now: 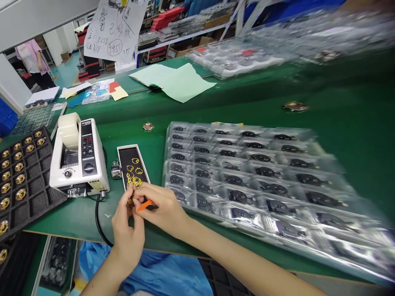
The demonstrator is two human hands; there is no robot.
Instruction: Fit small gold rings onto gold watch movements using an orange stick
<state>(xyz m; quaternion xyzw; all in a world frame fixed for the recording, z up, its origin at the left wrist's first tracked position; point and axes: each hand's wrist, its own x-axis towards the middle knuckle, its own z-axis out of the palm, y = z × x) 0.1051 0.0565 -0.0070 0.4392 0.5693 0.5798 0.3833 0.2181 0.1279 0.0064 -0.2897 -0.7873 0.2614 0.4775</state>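
Close together, my left hand (127,230) and my right hand (165,207) work at the front of the table. Between the left fingers is a small brown-gold round part (130,200), mostly covered by the fingertips. My right hand grips a slim orange tool (144,205), whose exact kind I cannot make out; its fingertips meet the small part. Just beyond the hands lies a white-rimmed black tray (128,153) with several thin yellow rings (135,181). A metal tally counter (116,170) sits against its left side.
To the left stand a white tape dispenser (97,158) and a black foam tray (38,205) of gold parts. Stacked clear plastic trays (212,211) with black parts fill the right. Two small metallic pieces (148,126) lie farther back, near green paper (185,84). A person (33,59) stands far left.
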